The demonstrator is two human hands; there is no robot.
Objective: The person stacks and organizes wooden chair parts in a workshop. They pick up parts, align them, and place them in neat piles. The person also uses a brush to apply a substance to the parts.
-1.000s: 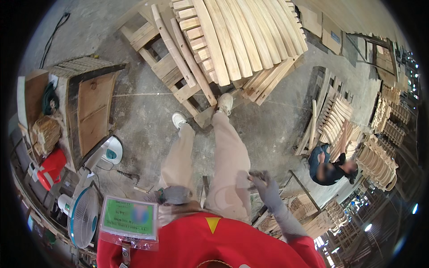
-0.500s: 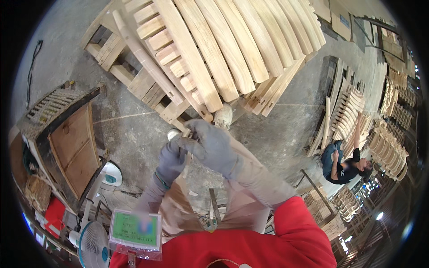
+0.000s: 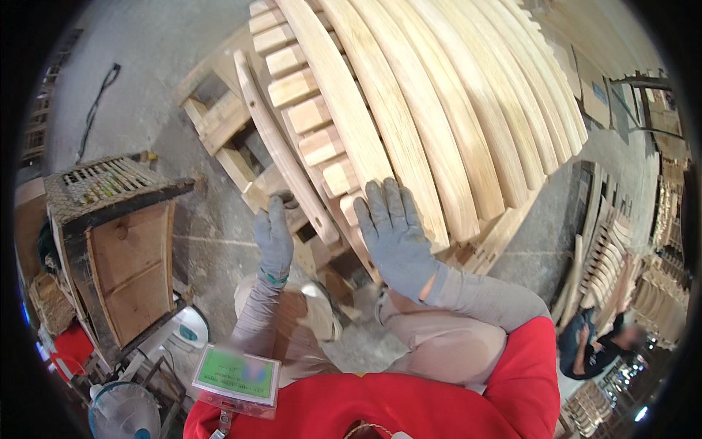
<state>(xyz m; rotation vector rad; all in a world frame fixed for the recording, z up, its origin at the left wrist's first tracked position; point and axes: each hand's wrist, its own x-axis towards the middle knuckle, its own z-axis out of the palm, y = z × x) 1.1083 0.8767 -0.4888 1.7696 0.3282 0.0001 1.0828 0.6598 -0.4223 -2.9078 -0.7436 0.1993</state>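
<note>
A stack of pale curved wooden slats (image 3: pixel 409 124) fills the top middle, with blunt ends of cross-laid pieces (image 3: pixel 303 117) showing along its left side. My right hand (image 3: pixel 398 238), in a grey glove, lies flat over the near end of the stack's left slats, fingers stretched and slightly spread. Lower left of it, my left hand (image 3: pixel 273 238), also gloved, has its fingers pointing up and somewhat apart, and no held object shows. It is close to a lone curved wooden piece (image 3: pixel 281 150) that leans along the stack's left side.
Under the stack is a wooden pallet (image 3: pixel 227 128). To the left stands a box-like wooden frame with a mesh top (image 3: pixel 131 252), and a fan (image 3: pixel 124 410) at lower left. A person (image 3: pixel 596 347) sits at right near more stacked wooden parts (image 3: pixel 607 249).
My hands, together in front of my legs before, have parted. The right one has moved up and right onto the slats. My legs have bent, and the stack appears closer.
</note>
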